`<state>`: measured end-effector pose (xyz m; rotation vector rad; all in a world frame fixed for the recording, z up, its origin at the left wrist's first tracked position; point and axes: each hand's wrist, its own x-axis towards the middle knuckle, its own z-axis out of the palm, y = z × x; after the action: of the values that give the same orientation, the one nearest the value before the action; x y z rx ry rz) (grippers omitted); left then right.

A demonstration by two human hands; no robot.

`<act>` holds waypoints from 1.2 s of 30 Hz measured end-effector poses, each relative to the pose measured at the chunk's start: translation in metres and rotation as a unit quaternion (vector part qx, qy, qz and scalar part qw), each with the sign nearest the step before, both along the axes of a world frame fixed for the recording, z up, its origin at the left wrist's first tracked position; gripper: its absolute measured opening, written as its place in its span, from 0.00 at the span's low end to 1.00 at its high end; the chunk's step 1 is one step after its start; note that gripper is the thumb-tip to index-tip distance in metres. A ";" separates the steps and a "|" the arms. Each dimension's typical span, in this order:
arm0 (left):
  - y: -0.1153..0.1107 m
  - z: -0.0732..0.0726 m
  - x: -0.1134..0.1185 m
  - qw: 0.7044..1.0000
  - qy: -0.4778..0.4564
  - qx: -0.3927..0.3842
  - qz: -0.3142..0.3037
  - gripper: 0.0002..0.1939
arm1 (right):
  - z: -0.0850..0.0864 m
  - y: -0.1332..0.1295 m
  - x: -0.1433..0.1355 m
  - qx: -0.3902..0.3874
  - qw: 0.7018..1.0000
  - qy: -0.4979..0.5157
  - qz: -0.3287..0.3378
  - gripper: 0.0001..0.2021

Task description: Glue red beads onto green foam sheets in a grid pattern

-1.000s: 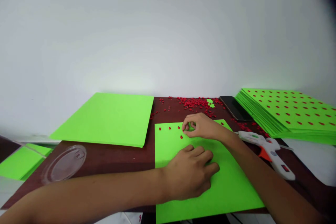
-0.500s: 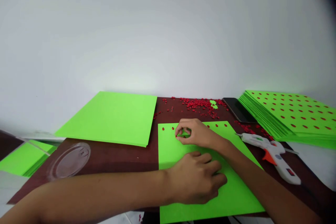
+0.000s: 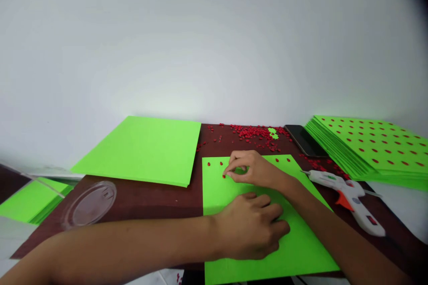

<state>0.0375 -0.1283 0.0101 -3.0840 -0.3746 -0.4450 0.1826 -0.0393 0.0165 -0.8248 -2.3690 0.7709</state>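
Note:
A bright green sheet [image 3: 217, 231] lies on the dark red table, with a row of small red pieces along its far edge. Over its far left part, my right hand [image 3: 252, 169] has thumb and forefinger pinched together at a small red piece [image 3: 224, 176] near the sheet's surface. My left hand [image 3: 252, 227] rests over the middle of the sheet with its fingers curled in; whatever it may hold is hidden beneath them.
Plain green sheets [image 3: 140, 151] lie at the left, near a clear plastic lid [image 3: 95, 202]. Loose red pieces [image 3: 247, 132] are scattered at the back beside a phone [image 3: 306, 140]. A glue gun [image 3: 351, 198] and a red-dotted green stack [image 3: 374, 142] are at the right.
The fingertips of my right hand have closed together around the small red piece. The view has shifted very slightly; my left hand keeps its place.

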 end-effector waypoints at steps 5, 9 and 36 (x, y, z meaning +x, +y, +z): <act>0.000 -0.001 0.000 1.000 -0.002 0.003 0.002 0.06 | -0.002 -0.001 0.002 0.031 0.999 -0.033 0.010 0.05; 0.000 -0.002 0.000 1.000 -0.008 0.004 0.005 0.06 | -0.003 -0.002 -0.002 0.069 0.995 -0.073 0.004 0.05; 0.001 0.001 -0.001 1.000 0.011 -0.007 0.006 0.07 | -0.007 0.033 0.038 0.055 0.994 -0.062 -0.075 0.03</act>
<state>0.0366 -0.1276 0.0110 -3.0950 -0.3977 -0.4082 0.2207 -0.0066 0.0091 -1.0150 -2.4001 0.5375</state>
